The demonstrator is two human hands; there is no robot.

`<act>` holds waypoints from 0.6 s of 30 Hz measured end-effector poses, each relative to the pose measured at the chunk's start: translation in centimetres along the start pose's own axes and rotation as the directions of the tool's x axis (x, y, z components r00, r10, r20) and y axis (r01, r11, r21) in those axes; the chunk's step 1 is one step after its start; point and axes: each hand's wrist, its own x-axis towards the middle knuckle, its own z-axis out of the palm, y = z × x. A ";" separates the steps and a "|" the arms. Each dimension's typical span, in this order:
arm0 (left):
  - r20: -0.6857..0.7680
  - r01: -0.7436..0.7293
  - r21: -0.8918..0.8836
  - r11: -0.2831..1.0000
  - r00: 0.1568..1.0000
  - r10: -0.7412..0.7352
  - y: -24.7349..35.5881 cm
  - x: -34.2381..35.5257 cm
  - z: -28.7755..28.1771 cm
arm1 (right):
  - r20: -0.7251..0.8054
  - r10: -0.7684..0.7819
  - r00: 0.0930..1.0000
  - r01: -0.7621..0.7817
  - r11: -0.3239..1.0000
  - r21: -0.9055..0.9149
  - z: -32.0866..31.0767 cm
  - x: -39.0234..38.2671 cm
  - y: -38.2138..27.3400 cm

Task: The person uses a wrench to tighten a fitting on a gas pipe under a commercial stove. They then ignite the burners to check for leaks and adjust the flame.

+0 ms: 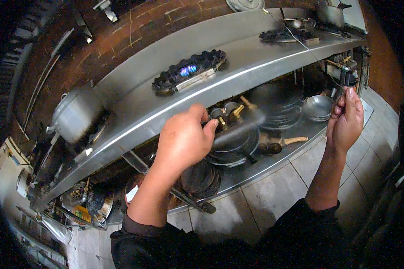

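Note:
My left hand (pixel 184 139) is curled in front of brass gas valves (pixel 237 112) under the steel stove's front edge; whatever its fingers grip is hidden. My right hand (pixel 345 119) is raised at the right, fingers pressed together on something too small to make out, just below a dark object (pixel 350 80) by the stove's end. Above my left hand, blue flame (pixel 188 70) burns in a black burner (pixel 166 83) on the steel stove top (pixel 121 107).
A large aluminium pot (pixel 74 116) sits at left, another pot (pixel 327 13) at far right. The lower shelf holds stacked pans (pixel 199 181), a metal wok (pixel 316 107) and a wooden-handled utensil (pixel 294 140). A brick wall (pixel 121 36) stands behind; tiled floor (pixel 256 197) lies below.

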 end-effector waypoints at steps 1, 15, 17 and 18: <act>-0.053 -0.074 -0.041 0.996 0.996 0.072 -0.4 0.1 0.5 | 0.010 0.000 1.000 0.000 1.000 0.000 0.3 0.0 0.1; 0.145 -0.532 -0.343 0.774 0.784 0.604 -4.6 3.1 0.2 | -0.019 0.078 0.997 -0.079 0.996 -0.039 0.6 -0.8 2.6; 0.173 -0.566 -0.432 0.702 0.712 0.681 -4.9 3.6 -0.3 | -0.016 0.093 0.996 -0.093 0.995 -0.026 0.4 -0.9 3.2; 0.172 -0.573 -0.458 0.679 0.693 0.700 -4.9 3.5 -0.8 | -0.014 0.096 0.995 -0.096 0.995 -0.019 0.5 -0.8 3.5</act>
